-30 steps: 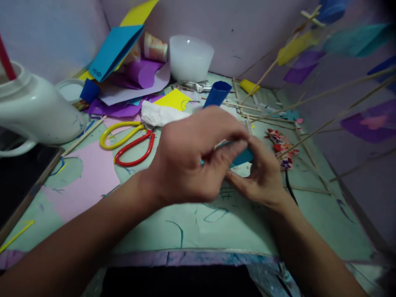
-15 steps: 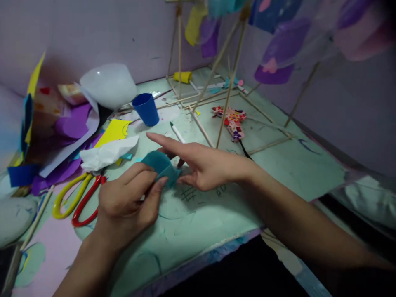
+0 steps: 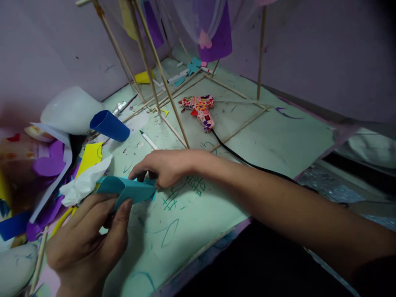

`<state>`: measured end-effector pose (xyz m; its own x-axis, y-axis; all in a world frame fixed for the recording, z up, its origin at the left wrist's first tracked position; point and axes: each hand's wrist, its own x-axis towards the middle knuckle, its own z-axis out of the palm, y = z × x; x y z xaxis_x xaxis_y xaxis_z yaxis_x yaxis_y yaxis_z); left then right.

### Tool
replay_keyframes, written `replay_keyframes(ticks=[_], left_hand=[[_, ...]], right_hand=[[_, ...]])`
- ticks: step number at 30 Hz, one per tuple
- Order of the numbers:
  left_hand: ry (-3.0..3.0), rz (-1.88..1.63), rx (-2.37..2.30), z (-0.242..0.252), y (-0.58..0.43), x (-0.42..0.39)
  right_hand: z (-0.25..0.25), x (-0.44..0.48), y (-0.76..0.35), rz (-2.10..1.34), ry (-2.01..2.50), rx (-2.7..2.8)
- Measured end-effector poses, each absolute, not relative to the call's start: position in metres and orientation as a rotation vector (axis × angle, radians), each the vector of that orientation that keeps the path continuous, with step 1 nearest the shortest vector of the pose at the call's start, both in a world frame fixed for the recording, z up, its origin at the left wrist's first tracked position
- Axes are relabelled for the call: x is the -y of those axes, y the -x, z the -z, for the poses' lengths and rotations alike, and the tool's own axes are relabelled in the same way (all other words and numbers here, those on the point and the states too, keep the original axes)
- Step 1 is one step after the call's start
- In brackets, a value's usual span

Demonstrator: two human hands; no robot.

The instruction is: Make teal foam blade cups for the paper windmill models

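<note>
A teal cup-shaped roll of craft paper or foam [image 3: 134, 190] lies low over the table. My left hand [image 3: 88, 235] is closed around its near left end, thumb and fingers pinching the wall. At the roll's narrower right end my right hand [image 3: 168, 167] bends down, fingers curled in against it. Its fingertips are partly hidden behind the roll. A white crumpled tissue [image 3: 85, 185] and a yellow scrap [image 3: 90, 154] lie just beyond my left hand. Past my right hand is a green-tipped marker [image 3: 149, 140].
A patterned glue gun [image 3: 201, 109] with a black cord [image 3: 244, 154] lies inside a frame of thin sticks [image 3: 167, 90]. A blue foam cup [image 3: 113, 127] lies tilted by a white bowl-like piece [image 3: 69, 109]. Purple scraps [image 3: 51, 161] crowd the left; yellow scissor handles [image 3: 60, 220] show partly.
The view has swung right and down. My right hand, stretched out with a pointing finger before, now curls down onto the teal roll's right end. The blue cup has gone from upright to tilted.
</note>
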<state>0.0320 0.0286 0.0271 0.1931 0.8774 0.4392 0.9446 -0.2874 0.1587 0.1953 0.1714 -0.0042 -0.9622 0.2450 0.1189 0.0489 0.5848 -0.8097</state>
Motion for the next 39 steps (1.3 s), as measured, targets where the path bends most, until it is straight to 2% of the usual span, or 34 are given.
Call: replay_keyframes(ticks=[10,17,28,35,39], left_hand=[[2.205,0.685,1.828,-0.026,-0.043,-0.027],[2.286,0.693,1.739,-0.027,-0.041,-0.029],[2.226,0.5,1.946,-0.032,-0.046,-0.026],[2.193,0.639,2.007,-0.027,-0.044,-0.024],[2.202,0.713,1.986,-0.026,-0.043,-0.026]], right_hand=[[0.008,-0.169,-0.195,-1.141,0.183,2.616],[0.008,-0.169,-0.193,-1.192,0.155,2.63],[0.006,-0.169,-0.193,-1.153,0.207,2.633],[-0.003,-0.17,-0.198,-1.291,0.346,2.554],[-0.008,-0.174,-0.2,-1.213,0.533,2.311]])
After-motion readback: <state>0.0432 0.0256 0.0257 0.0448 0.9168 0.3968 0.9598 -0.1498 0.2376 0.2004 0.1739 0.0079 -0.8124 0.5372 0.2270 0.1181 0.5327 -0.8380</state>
